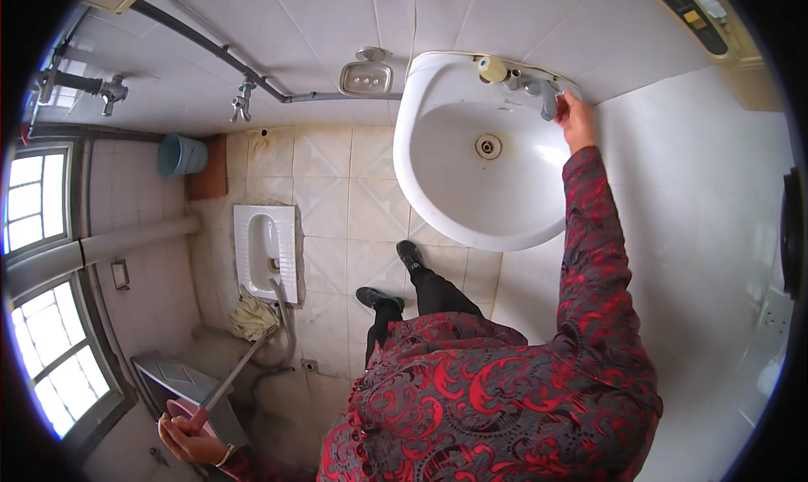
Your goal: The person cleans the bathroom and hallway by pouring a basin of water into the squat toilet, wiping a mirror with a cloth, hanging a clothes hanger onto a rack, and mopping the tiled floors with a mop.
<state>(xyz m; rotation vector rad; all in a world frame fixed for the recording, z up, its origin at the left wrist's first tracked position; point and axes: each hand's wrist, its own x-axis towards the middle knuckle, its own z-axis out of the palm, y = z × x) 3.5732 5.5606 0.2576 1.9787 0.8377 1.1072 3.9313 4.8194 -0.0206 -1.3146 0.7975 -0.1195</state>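
Observation:
At the washbasin's back right, my right hand (576,122) has its fingers closed round the end of a grey metal tap (547,103). No stream of water can be made out in the white washbasin (407,175). Low on the left, my left hand (192,444) is curled at the pink cup-shaped end of what looks like a plunger (199,420). Its pale stick slants away down toward a mop head (254,318) on the floor. The fingers partly cover the pink end.
A white squat toilet (244,255) is set into the tiled floor. A blue bucket (182,156) stands in the far left corner. On the wall are a soap dish (366,79) and a small tap (242,103). A grey box (181,373) is near my left hand.

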